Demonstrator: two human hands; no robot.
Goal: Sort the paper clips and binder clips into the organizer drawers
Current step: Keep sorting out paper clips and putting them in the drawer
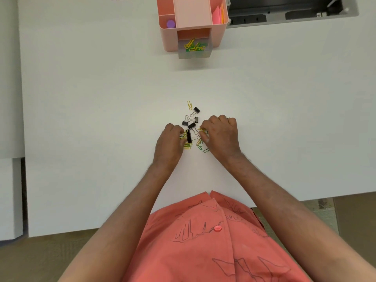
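Observation:
A small pile of black binder clips [191, 125] and yellow and green paper clips [200, 146] lies in the middle of the white table [101, 98]. One yellow paper clip [189, 105] lies alone at the pile's far end. My left hand [170, 139] rests on the pile's left side, fingers curled over yellow paper clips. My right hand [220, 135] is on the right side, fingertips pinching yellow paper clips. At the far edge stands a pink organizer [192, 15]; its clear drawer [194, 50] is pulled out and holds several yellow and green paper clips.
The organizer's top compartments hold a purple round object [171, 24] and pink and orange sticky notes [218, 15]. A dark cable tray opening [284, 11] lies at the back right. The table's near edge runs just in front of my body.

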